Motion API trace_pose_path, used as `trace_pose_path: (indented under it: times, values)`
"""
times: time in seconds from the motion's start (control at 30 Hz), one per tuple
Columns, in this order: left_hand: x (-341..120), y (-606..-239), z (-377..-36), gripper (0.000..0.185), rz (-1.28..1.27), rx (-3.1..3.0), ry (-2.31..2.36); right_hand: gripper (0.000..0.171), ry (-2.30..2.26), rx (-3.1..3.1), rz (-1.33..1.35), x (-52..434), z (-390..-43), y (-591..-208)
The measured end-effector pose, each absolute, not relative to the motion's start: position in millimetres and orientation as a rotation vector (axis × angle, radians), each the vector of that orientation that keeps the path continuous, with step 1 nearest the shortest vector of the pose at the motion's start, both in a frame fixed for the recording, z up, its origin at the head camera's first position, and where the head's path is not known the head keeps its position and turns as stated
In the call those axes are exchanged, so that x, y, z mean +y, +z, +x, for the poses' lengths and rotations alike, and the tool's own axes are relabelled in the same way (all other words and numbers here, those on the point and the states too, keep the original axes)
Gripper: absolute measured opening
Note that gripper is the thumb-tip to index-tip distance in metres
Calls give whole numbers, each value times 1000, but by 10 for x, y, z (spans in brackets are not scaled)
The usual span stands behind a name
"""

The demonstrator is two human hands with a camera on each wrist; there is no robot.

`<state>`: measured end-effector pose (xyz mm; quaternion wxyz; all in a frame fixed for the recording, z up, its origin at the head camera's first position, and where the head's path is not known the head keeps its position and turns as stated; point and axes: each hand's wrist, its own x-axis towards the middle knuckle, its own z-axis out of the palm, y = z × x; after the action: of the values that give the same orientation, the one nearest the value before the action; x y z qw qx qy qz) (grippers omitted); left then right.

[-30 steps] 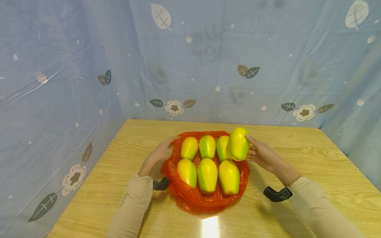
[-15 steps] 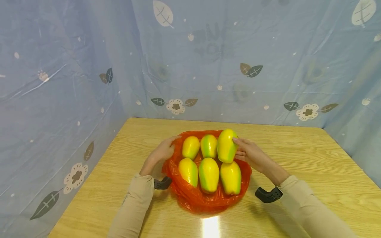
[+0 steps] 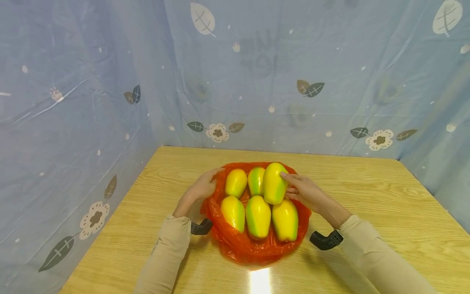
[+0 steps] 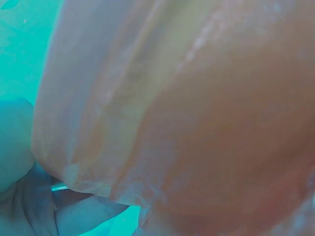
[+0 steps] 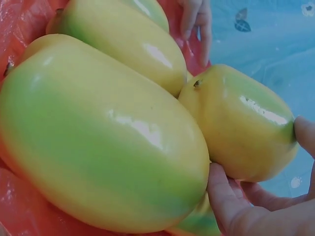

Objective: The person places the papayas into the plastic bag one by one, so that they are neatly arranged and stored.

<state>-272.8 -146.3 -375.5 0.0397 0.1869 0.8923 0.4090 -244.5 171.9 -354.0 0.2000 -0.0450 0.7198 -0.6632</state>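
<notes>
Red bag on wooden table

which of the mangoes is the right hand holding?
The back-right mango, gripped by the right hand and raised above the others; the rest lie untouched on the red plastic bag.

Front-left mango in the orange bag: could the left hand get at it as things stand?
Probably yes. The left hand grips the orange bag rim right beside the front-left mango, which lies uncovered; it would first have to let go.

Yellow-green mango held upright, over red bag
</notes>
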Motion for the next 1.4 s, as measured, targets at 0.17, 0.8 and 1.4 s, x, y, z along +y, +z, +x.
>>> trace_pose_path:
  times: [0.17,0.8,1.4]
  values:
    - [-1461,-3757,-2725,49,577,2738,1252,76,-1825,2031,-104,1708,-2457,-3534]
    - [-1454,-3745,-2728,51,581,2730,1248,75,-1769,2099,-29,1663,-2487,-3473]
    - [-1460,-3748,-2739,50,575,2721,1251,73,-1732,2187,-47,1624,-2500,-3451]
